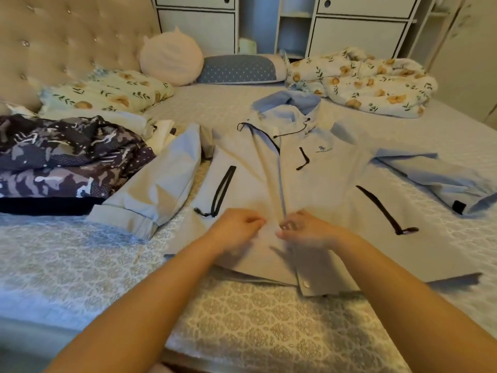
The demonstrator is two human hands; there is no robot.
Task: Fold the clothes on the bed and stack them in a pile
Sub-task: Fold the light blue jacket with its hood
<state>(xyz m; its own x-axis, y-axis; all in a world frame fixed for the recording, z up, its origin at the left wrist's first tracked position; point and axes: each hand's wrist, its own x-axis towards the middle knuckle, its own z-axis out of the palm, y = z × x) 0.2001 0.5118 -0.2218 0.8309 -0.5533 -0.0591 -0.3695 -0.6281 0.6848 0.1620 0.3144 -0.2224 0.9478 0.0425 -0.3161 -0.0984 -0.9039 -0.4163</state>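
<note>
A pale blue jacket [309, 181] is lying spread front-up across the middle of the bed [269, 319], hem toward its near edge. The left hand [236, 224] and right hand [304, 227] are each pinching the front opening near the zipper.

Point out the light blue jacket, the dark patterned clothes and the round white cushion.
light blue jacket [333, 179]: head view, chest panel.
dark patterned clothes [67, 157]: head view, top of heap.
round white cushion [170, 59]: head view, its middle.
</note>
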